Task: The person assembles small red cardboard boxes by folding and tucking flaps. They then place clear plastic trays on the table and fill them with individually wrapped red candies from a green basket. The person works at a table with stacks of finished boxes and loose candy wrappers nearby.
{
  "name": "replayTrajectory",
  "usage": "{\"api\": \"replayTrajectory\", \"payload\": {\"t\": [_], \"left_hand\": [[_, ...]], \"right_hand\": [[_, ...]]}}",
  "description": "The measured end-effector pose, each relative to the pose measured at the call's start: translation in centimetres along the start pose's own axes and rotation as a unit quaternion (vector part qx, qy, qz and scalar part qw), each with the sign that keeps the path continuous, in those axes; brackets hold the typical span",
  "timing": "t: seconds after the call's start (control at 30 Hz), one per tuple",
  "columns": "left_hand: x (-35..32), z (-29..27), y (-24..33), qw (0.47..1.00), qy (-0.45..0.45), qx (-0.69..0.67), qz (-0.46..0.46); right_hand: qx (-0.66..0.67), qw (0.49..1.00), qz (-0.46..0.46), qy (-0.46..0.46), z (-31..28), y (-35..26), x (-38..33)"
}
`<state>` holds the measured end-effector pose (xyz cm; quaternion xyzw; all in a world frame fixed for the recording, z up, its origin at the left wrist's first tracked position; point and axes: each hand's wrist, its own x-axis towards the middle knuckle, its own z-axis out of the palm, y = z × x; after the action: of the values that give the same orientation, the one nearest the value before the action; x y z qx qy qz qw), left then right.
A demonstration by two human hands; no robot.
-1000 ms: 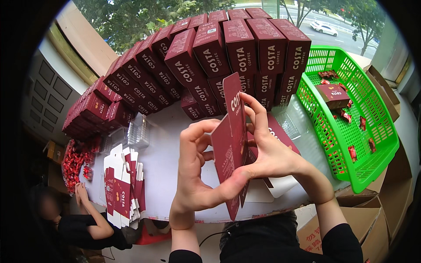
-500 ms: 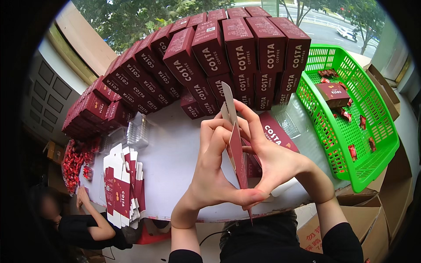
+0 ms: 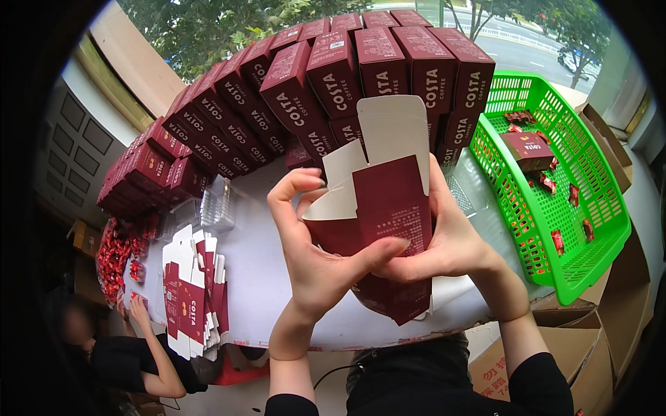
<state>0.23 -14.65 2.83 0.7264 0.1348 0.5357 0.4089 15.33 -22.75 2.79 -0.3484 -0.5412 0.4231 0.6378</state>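
Between my two hands is a maroon carton (image 3: 394, 191), partly unfolded, its white inner flaps standing up at the far end. My left hand (image 3: 305, 256) grips its left side, the thumb lying across the printed panel. Around the right side my right hand (image 3: 451, 239) is wrapped, its thumb meeting the left one near the middle. The carton hangs tilted above the white table (image 3: 260, 277). A stack of flat, unfolded cartons (image 3: 191, 298) lies left of my left hand. Parts of both hands' fingers are hidden behind the carton.
Finished maroon boxes (image 3: 336, 76) are piled along the far edge. Clear plastic trays (image 3: 217, 208) and many red packets (image 3: 114, 260) lie at left. On the right stands a green basket (image 3: 590, 267) holding a box and packets. A co-worker (image 3: 132, 364) sits lower left; cardboard boxes (image 3: 555, 353) stand lower right.
The carton, edge-on before, has been turned so its printed panel faces up and opened out, its flaps spread. My hands have moved apart at the fingers. The co-worker's hands have shifted slightly.
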Motion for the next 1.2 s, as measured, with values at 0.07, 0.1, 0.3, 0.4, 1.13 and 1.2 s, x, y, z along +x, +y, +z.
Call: {"api": "replayTrajectory", "payload": {"t": [0.07, 0.1, 0.3, 0.4, 1.13, 1.2], "left_hand": [[0.0, 0.5, 0.5, 0.971, -0.019, -0.180, -0.154], [0.5, 0.5, -0.2, 0.958, -0.028, -0.221, -0.179], [0.3, -0.2, -0.3, 0.877, -0.199, -0.324, -0.294], [0.3, -0.3, -0.9, 0.872, -0.225, -0.305, -0.309], [0.7, 0.7, 0.3, 0.986, -0.039, -0.115, -0.112], [0.6, 0.6, 0.3, 0.988, -0.055, -0.115, -0.082]], "right_hand": [[-0.007, 1.000, -0.009, -0.019, -0.8, -0.5, 0.0], [0.008, 1.000, 0.007, -0.024, -1.3, -0.6, -0.2], [0.026, 0.994, -0.027, -0.105, -3.0, -0.6, -0.3], [-0.004, 0.994, -0.036, -0.107, -2.3, -1.2, -0.5], [-0.152, 0.981, -0.074, 0.098, 0.0, 1.1, 0.0], [-0.094, 0.988, -0.025, 0.116, 0.4, -0.4, -0.1]]}}
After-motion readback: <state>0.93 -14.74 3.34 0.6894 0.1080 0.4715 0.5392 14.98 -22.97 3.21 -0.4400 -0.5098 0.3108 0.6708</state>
